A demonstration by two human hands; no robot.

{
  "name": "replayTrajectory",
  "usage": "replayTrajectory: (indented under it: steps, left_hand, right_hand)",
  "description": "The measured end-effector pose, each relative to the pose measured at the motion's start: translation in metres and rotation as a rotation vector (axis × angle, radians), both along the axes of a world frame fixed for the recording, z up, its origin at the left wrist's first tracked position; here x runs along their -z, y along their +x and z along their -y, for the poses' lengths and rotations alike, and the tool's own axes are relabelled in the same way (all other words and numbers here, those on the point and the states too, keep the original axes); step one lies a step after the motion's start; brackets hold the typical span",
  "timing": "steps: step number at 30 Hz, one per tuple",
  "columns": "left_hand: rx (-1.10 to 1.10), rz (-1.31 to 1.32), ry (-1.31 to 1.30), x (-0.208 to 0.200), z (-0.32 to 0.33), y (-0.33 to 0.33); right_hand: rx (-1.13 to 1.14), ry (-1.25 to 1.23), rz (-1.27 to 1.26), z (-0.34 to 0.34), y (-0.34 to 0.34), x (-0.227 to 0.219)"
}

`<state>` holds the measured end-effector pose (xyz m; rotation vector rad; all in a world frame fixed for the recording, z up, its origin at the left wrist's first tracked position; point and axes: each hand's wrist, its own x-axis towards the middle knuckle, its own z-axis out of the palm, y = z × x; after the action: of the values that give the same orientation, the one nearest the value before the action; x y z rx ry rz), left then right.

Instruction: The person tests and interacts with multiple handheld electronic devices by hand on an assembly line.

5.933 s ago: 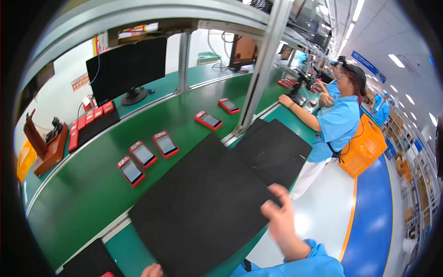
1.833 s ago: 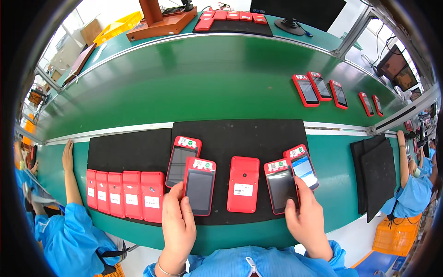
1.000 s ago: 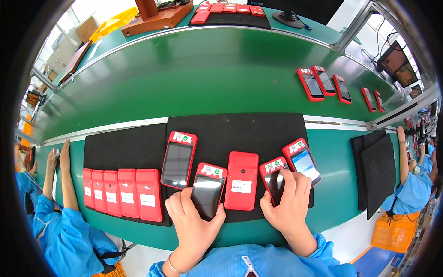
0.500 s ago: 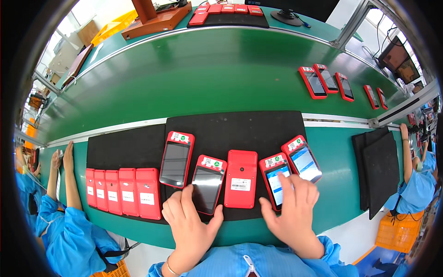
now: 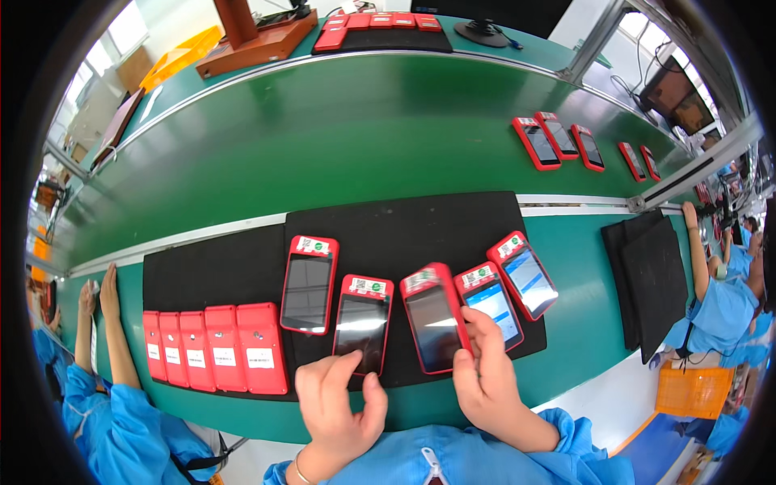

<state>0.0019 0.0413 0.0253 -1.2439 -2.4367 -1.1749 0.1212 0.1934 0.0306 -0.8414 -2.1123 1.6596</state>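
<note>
My right hand (image 5: 491,380) pinches the right edge of a red handheld terminal (image 5: 432,319), which stands slightly tilted with its dark screen facing me and its top blurred. Left of it lies another red handheld terminal with a dark screen (image 5: 364,323); a finger of my left hand (image 5: 339,400) touches its lower part. That hand is open, fingers apart, holding nothing. Farther left rests a third dark-screened handheld (image 5: 309,283). To the right, one handheld with a lit screen (image 5: 495,311) lies partly behind my right fingers, beside a second lit one (image 5: 529,279).
Several red handhelds (image 5: 260,360) lie face down in a row at left on the black mat (image 5: 218,271). More handhelds sit on the green conveyor (image 5: 537,145) at far right. Black pads (image 5: 647,283) are stacked at right. People in blue work at both sides.
The middle handheld, face down before, is now turned screen side up in my right hand, which has left the lit screen. My left hand has shifted slightly down beside its handheld.
</note>
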Motion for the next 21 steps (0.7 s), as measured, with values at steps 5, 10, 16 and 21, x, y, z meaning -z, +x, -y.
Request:
replayTrajectory:
  steps: [5, 10, 16, 21]
  left_hand:
    - [-0.104, 0.001, -0.228, 0.003, -0.001, 0.0]
    - [-0.136, 0.056, -0.264, 0.015, 0.008, 0.0]
    - [-0.094, 0.116, -0.189, 0.023, -0.008, 0.001]
    - [-0.121, 0.174, -0.218, 0.021, 0.0, -0.001]
  right_hand:
    - [-0.064, 0.647, 0.169, 0.007, -0.01, 0.004]
    - [-0.103, 0.869, 0.21, 0.009, -0.038, 0.005]
    - [-0.041, 0.951, 0.218, 0.004, -0.035, 0.011]
    - [0.024, 0.859, 0.231, 0.006, -0.038, 0.017]
